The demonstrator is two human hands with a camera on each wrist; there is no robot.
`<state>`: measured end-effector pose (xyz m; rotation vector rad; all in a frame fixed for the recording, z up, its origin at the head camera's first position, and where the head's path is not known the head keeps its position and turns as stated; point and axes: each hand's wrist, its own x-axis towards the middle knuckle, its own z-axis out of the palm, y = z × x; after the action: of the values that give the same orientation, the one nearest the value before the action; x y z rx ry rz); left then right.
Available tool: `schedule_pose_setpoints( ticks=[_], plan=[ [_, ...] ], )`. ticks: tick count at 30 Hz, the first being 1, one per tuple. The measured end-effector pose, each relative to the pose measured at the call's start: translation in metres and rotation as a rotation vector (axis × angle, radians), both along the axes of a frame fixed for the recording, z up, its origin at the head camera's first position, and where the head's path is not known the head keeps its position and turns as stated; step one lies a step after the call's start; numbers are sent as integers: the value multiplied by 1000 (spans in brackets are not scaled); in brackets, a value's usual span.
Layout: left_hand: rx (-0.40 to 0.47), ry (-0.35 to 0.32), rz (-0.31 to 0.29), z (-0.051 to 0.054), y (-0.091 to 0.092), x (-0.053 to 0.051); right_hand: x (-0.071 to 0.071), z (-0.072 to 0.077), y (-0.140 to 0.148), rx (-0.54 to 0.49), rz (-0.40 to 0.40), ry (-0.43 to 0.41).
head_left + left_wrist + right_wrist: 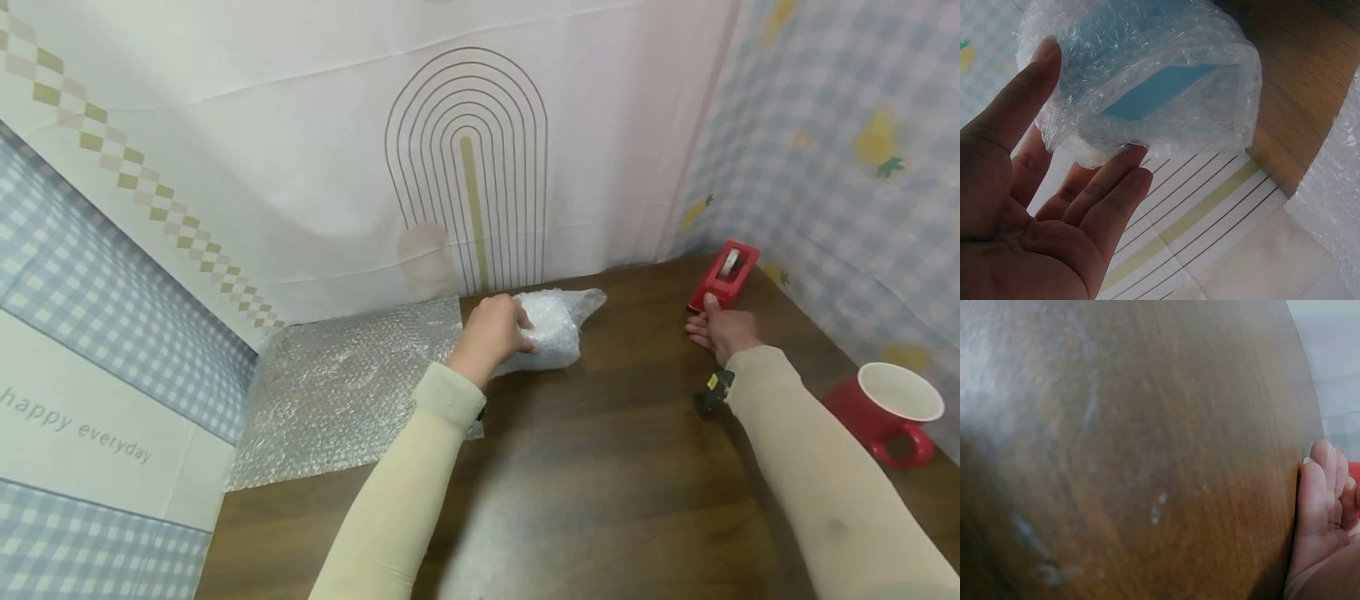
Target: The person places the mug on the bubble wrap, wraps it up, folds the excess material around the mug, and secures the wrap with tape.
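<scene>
My left hand (489,332) grips a bundle wrapped in bubble wrap (552,329) near the back of the table. The left wrist view shows the thumb on one side of the bundle (1160,62) and the fingers under it. Something light blue shows through the wrap; what it is stays hidden. My right hand (726,331) is at the near end of a red tape dispenser (731,268), its thumb at the dispenser's end and its fingers extended to the left. The right wrist view catches only these fingers (1313,506), with a bit of red behind them.
A sheet of bubble wrap (352,392) lies flat on the left of the brown wooden table (592,492). Beside the right forearm stands a red mug (855,408) with a white inside. Patterned cloth (315,167) hangs behind and along both sides.
</scene>
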<state>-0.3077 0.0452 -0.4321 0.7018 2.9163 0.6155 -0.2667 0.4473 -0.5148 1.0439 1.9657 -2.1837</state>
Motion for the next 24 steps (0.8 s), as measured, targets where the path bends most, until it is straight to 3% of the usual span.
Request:
schedule_pose_setpoints(
  ticks=[24],
  plan=[
    [-7,14,19,1,2,0,-5,-5,6,-2,-2,-11]
  ],
)
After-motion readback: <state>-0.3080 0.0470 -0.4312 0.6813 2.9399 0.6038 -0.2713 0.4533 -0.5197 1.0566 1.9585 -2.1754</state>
